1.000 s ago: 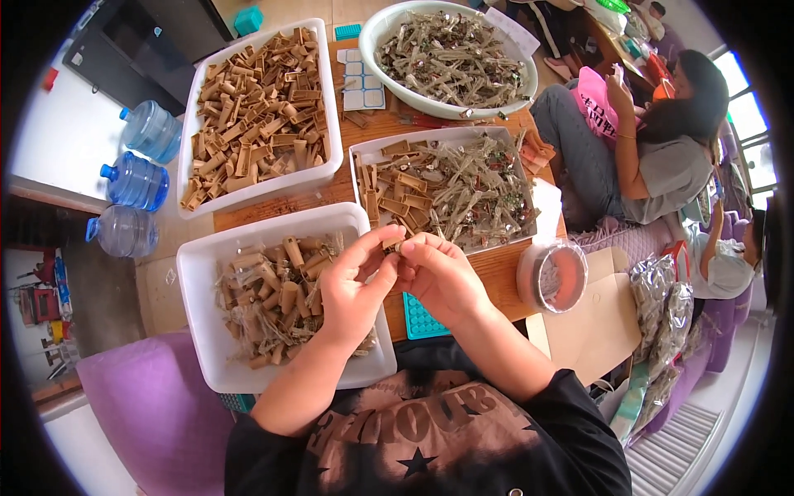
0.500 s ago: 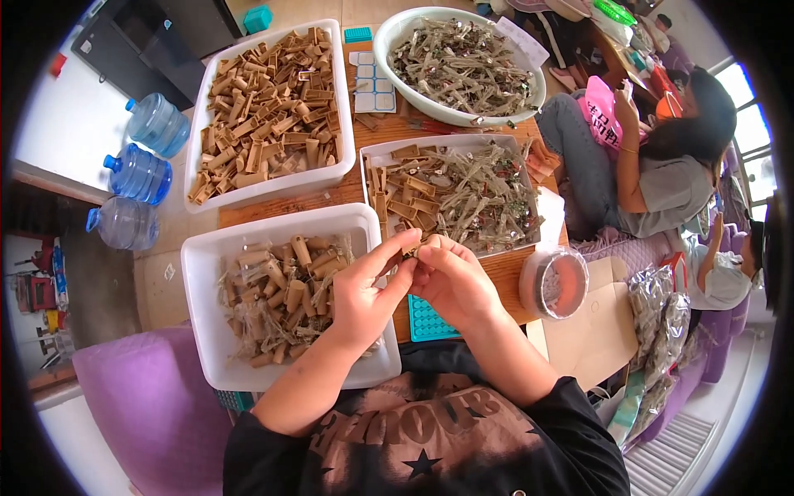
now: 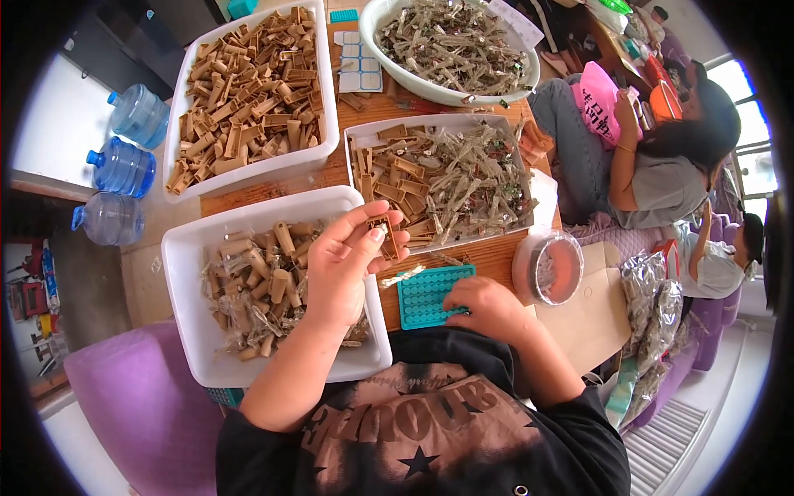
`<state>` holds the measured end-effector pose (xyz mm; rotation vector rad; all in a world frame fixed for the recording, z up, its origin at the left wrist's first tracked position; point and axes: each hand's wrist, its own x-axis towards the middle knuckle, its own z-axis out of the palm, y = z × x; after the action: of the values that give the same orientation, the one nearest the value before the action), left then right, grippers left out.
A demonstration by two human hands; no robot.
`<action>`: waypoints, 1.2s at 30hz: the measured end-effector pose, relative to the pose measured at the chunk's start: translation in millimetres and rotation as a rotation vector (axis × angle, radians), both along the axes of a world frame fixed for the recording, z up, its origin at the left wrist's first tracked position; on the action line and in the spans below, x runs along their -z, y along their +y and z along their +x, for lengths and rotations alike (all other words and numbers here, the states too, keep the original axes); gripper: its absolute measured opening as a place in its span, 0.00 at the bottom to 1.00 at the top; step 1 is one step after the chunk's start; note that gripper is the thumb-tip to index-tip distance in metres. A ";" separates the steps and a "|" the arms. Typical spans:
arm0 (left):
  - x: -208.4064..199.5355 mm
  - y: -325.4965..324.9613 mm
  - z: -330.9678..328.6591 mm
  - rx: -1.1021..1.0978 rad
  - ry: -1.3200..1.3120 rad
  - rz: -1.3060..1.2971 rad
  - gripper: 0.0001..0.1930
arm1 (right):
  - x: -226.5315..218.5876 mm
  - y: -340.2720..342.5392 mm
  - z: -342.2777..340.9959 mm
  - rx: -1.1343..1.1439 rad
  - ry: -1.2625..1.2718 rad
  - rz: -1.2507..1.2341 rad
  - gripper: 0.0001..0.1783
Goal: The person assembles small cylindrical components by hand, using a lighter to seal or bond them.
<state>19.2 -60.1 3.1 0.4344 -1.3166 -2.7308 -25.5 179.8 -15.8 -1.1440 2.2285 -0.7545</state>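
- Change: hands were together at the fingertips in both earlier frames; now apart. Left hand (image 3: pixel 354 248) has stayed up; right hand (image 3: pixel 488 306) has dropped to the teal tray (image 3: pixel 420 306).
- Left hand: pinching one brown piece (image 3: pixel 388 238) between thumb and fingers, above the bench (image 3: pixel 490 253), by the near left corner of the box (image 3: pixel 496 234).
- Right hand: fingers curled over the tray's right side; grip can't be told, fingertips mostly hidden. Something small and dark at them, unclear.
- Change: one clear strip (image 3: pixel 403 276) now shows at the tray's upper left edge; more of the tray shows too. View shifted slightly.
- Count: two white tubs, upper tub (image 3: pixel 329 83) and lower tub (image 3: pixel 184 273); one basin (image 3: pixel 438 97); one box; three water bottles (image 3: pixel 124 169).
- Upper tub: loose brown pieces. Lower tub: brown pieces mixed with clear wrap. Box: brown pieces left, clear-wrapped bits right. Basin: clear-wrapped bits. All heaped, too many to count.
- Other people: at least two at right, one in a grey top (image 3: pixel 662 190); further ones at the back hard to make out.
- Hidden/cut off: left forearm covers part of the lower tub's contents; basin cut by the top edge.
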 end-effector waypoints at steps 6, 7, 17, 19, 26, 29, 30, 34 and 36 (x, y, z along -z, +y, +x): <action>-0.2 3.1 2.3 0.044 -0.013 0.039 0.16 | 20.4 19.0 20.7 0.005 0.152 0.072 0.12; 0.6 3.0 2.2 0.050 -0.015 0.042 0.16 | 21.1 19.6 21.5 -0.012 0.189 0.093 0.12; 6.1 3.3 0.0 0.134 -0.069 0.085 0.16 | -2.5 1.9 13.9 0.246 -0.009 -0.219 0.06; 4.0 5.6 1.2 0.162 -0.073 0.065 0.16 | -21.7 -18.7 11.8 0.512 0.013 -0.385 0.08; 3.0 14.2 2.3 0.222 -0.125 -0.025 0.18 | -35.0 -69.5 -9.5 0.460 0.307 -0.623 0.11; 2.6 15.4 3.0 0.214 -0.119 -0.034 0.18 | -26.0 -72.1 -13.6 0.375 0.471 -0.613 0.13; 2.4 15.6 2.8 0.211 -0.120 -0.026 0.19 | -24.3 -72.6 -13.8 0.350 0.552 -0.595 0.13; 3.1 17.2 4.7 0.187 -0.047 -0.128 0.19 | -25.4 -75.9 -14.8 0.315 0.502 -0.591 0.11; 4.3 17.6 5.6 0.164 -0.011 -0.255 0.21 | -30.1 -78.5 -12.5 0.350 0.432 -0.582 0.09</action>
<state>24.8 -42.5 -1.2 0.3330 -1.7470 -2.6338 -38.0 101.3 14.3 -1.2794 2.7036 -1.4950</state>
